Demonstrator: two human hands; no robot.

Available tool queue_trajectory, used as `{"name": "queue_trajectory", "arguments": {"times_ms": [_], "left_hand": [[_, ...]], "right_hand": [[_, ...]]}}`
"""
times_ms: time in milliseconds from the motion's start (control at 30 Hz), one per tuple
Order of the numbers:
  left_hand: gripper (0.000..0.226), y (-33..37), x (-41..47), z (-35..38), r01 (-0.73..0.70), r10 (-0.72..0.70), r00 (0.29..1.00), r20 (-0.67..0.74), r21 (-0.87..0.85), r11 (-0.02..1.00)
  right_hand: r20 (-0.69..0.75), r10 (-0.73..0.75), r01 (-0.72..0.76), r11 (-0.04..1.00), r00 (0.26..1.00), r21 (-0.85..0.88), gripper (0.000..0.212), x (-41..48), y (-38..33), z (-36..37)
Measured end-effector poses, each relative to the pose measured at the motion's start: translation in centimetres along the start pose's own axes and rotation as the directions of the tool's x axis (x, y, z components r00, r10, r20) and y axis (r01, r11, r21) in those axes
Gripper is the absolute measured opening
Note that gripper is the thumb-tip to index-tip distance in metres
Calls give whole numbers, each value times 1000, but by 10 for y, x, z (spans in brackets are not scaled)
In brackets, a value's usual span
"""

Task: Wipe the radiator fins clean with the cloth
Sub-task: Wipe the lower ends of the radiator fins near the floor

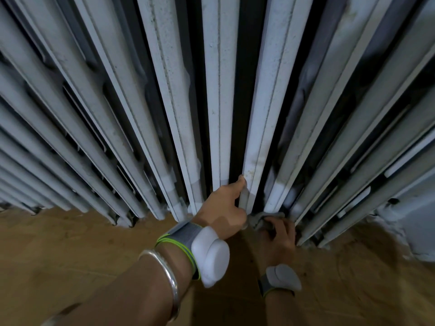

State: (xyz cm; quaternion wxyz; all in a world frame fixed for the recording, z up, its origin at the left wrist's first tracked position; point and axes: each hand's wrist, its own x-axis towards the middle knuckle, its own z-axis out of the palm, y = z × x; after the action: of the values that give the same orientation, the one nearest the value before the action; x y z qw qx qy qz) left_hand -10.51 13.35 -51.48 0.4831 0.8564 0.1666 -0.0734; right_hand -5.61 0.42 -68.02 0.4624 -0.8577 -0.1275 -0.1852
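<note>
Radiator fins (164,114) stand packed, only slim dark slots between. The widest slot (237,118) runs up the middle; my left grip (223,208), curled round a fin (255,149), blocks its foot. My right grip (279,234) and cloth (261,218) plug the next. Floor (70,250) in front is free.

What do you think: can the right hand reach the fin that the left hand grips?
Probably yes. The right hand holds the cloth low down, close beside that fin, with nothing between; the left hand covers only its lowest stretch.
</note>
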Motion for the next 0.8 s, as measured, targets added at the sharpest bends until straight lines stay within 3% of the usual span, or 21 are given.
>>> {"name": "queue_trajectory", "arguments": {"times_ms": [133,233,300,433,533,633,800], "left_hand": [[79,4,-2,2,11,-10,999,-33,29,1000],[52,14,-7,14,72,-42,989,-139,220,973],[35,21,-11,22,136,-88,981,-174,287,948],[54,26,-9,33,81,-69,995,-68,191,978],[61,34,-6,36,26,-17,997,-70,135,991],[63,39,-4,40,-6,15,997,-74,111,994],[73,38,2,47,-9,12,999,-48,56,998]], "right_hand": [[122,152,-151,988,981,-19,26,-2,7,-4],[119,273,-281,958,955,53,15,-4,9,-11],[2,229,-227,966,973,123,14,0,1,-21],[-252,132,-67,965,959,252,18,19,-21,-45],[-374,35,61,968,927,242,14,42,-40,-64],[-440,-58,184,951,896,248,16,59,-49,-77],[-427,-100,205,957,899,207,21,66,-49,-77]]}}
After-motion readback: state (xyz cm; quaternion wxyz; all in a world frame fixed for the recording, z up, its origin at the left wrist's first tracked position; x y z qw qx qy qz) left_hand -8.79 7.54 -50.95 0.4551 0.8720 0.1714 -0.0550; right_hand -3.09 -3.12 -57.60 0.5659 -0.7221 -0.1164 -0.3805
